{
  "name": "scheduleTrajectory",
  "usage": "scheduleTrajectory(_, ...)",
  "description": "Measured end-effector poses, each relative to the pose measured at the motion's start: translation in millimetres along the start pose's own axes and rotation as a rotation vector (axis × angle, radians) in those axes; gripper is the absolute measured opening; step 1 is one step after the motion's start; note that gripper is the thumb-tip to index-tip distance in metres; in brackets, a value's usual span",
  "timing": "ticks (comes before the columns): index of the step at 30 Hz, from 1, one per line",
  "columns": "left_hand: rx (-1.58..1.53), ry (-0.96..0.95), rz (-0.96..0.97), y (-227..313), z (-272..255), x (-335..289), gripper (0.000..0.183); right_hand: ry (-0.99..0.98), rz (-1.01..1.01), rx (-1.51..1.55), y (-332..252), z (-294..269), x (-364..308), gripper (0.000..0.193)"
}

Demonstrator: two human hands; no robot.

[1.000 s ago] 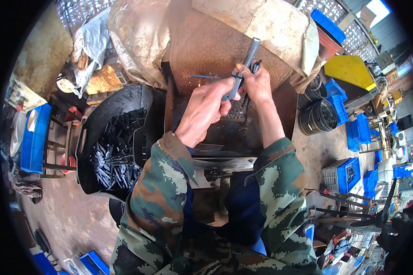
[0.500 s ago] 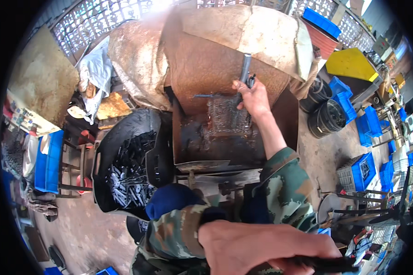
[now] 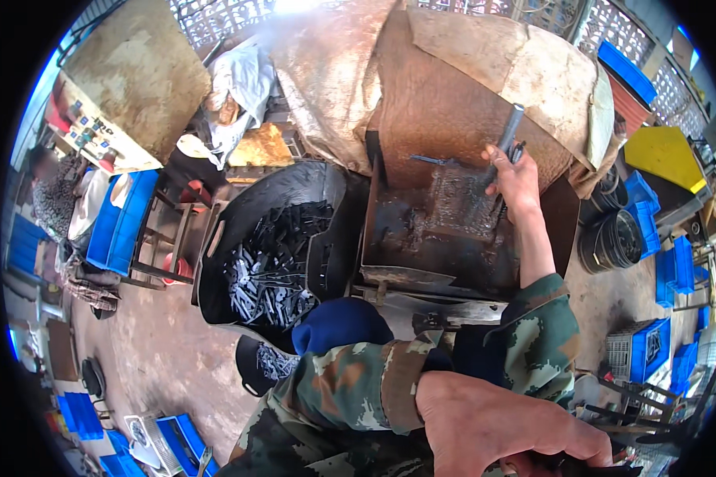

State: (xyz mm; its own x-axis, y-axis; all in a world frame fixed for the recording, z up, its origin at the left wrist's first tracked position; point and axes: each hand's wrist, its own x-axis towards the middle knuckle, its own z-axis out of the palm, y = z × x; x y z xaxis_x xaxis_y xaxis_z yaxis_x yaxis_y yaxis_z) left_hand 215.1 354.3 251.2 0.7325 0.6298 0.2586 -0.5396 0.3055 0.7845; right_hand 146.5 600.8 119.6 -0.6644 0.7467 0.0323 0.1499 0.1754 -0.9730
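Brown floor (image 3: 159,342) shows around the workshop in the head view, and marks on a pale panel (image 3: 139,151) at upper left are too small to read; a black tub (image 3: 274,181) holds a heap of dark and shiny parts (image 3: 274,270), a smaller bucket (image 3: 248,367) below it holds small grey pieces, and a metal box (image 3: 406,274) stands just right of the tub; the right hand (image 3: 517,187) grips a tilted grey rod (image 3: 511,127) over the box's right side; the left hand (image 3: 501,421) curls around something dark, mostly hidden
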Motion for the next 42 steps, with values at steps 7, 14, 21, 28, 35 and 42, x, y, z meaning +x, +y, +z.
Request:
scheduleTrajectory(7, 0.226, -0.031, 0.388, -24.5, -4.7, -8.7, 0.127, 0.021, -0.022, -0.018, -5.2, -0.5, -2.4, 0.029)
scheduleTrajectory(14, 0.22, -0.166, 0.506, -50.3, -21.6, 15.8, 0.123, -0.013, 0.022, -0.039, -2.2, 8.7, 3.7, 0.028)
scheduleTrajectory(21, 0.028, -0.151, 0.52, -68.5, -14.2, 26.0, 0.112, -0.014, 0.005, -0.045, -3.5, 3.8, 1.8, 0.023)
scheduleTrajectory(28, 0.236, -0.183, 0.434, -41.5, -25.0, 21.0, 0.097, 0.02, -0.062, -0.016, 7.8, 3.1, 8.4, 0.031)
scheduleTrajectory(35, 0.237, -0.061, 0.627, -53.4, -19.5, 28.0, 0.089, 0.02, -0.073, -0.039, 5.6, 1.8, 7.0, 0.033)
scheduleTrajectory(42, 0.137, -0.068, 0.497, -48.6, -27.2, 23.6, 0.089, 0.036, -0.086, -0.015, 0.9, -1.3, 1.4, 0.031)
